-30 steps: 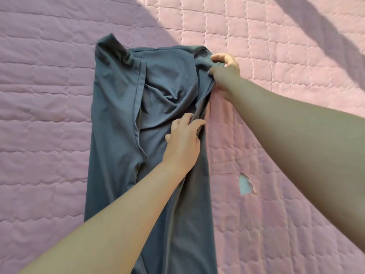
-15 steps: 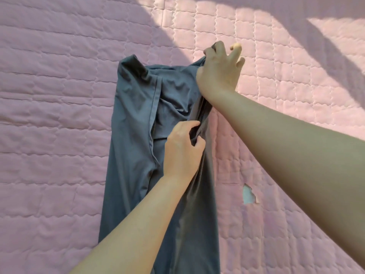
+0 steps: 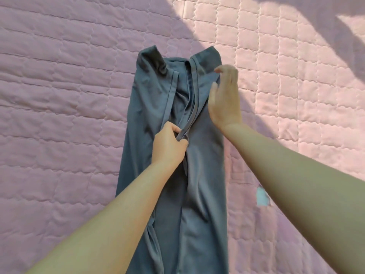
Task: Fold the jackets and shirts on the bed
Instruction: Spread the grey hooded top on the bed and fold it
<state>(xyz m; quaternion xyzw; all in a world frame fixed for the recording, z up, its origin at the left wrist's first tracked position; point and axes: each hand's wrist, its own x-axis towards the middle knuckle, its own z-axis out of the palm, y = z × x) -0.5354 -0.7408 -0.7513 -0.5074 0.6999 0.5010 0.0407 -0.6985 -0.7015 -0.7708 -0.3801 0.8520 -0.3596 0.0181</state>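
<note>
So the grey shirt (image 3: 147, 107) lies on the bed (image 3: 59, 95), long axis running 12 to 6, collar at 12. The left hand (image 3: 169, 144) has a pinch grip on the front edge mid-shirt. The right hand (image 3: 225, 97), fingers straight and holding nothing, sits flat over the panel at its 1 o'clock, nearer the collar.

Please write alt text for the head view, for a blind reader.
A person's left hand pinches a hem of a grey-blue garment lying on a pink quilt; the right hand, fingers straight, touches its right edge.
</note>
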